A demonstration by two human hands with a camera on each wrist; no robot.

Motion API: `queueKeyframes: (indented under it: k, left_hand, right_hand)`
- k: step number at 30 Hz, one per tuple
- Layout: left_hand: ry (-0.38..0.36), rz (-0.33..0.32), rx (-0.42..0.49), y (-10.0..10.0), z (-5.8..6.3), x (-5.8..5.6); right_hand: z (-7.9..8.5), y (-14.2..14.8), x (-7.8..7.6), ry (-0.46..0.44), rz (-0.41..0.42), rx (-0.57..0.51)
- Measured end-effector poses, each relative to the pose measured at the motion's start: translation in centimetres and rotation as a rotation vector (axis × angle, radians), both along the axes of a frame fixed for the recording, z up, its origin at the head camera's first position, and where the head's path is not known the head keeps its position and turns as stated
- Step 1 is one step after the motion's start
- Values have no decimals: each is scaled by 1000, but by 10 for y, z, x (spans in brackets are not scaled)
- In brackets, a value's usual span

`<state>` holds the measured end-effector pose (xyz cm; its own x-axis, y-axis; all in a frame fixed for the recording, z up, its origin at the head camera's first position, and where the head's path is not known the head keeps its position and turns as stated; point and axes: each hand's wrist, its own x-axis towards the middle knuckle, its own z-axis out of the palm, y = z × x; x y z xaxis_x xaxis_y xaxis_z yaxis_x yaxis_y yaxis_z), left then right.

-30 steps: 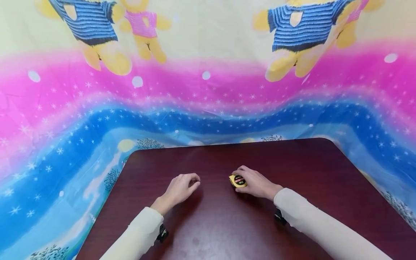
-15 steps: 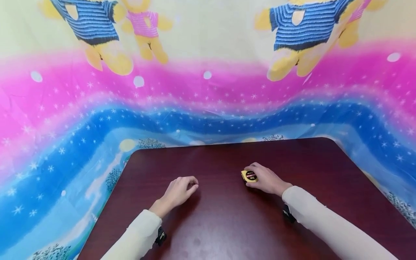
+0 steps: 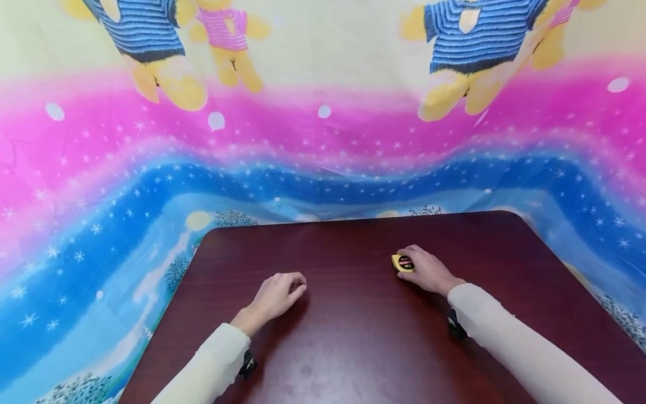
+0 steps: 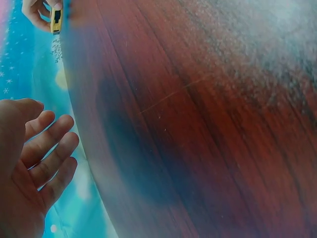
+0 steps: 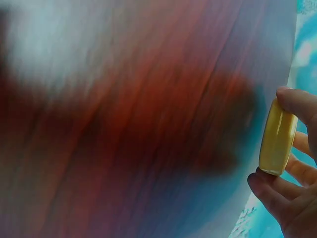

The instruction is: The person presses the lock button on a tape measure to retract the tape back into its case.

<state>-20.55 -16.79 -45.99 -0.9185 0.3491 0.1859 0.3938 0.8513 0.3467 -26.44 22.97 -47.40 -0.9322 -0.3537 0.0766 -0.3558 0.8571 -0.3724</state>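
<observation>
A yellow tape measure [image 3: 403, 263] with a round black and red label is held by my right hand [image 3: 428, 271], right of the table's middle. In the right wrist view, thumb and fingers pinch the yellow case [image 5: 278, 138] at its two ends, its edge towards the camera. My left hand [image 3: 274, 297] hovers over the table left of the middle, fingers loosely bent and holding nothing. Seen from the left wrist, that hand's fingers [image 4: 52, 144] are spread a little apart, and the tape measure [image 4: 56, 21] shows far off in the other hand.
The dark red-brown wooden table [image 3: 323, 348] has rounded far corners. Behind it and along both sides hangs a printed cloth [image 3: 323, 134] with bears and snowflakes. A small black device [image 3: 248, 363] sits at the left wrist, another black device [image 3: 456, 324] at the right.
My right hand has carried the tape measure to the right and a little farther away, apart from the left hand. The left hand has barely shifted.
</observation>
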Motion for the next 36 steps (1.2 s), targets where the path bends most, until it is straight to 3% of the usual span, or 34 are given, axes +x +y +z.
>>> queueKeyframes:
  k: [10,18,36]
  left_hand:
    - [-6,3,25,-2,1,3]
    - [-2,11,30,-3,-1,1]
    - [-17,38,41,-8,7,-1]
  right_hand:
    - [-12,38,-7,-40,-105,-10]
    - [-10,60,-9,-49,-160,-14]
    - [-1,63,-5,-85,-150,19]
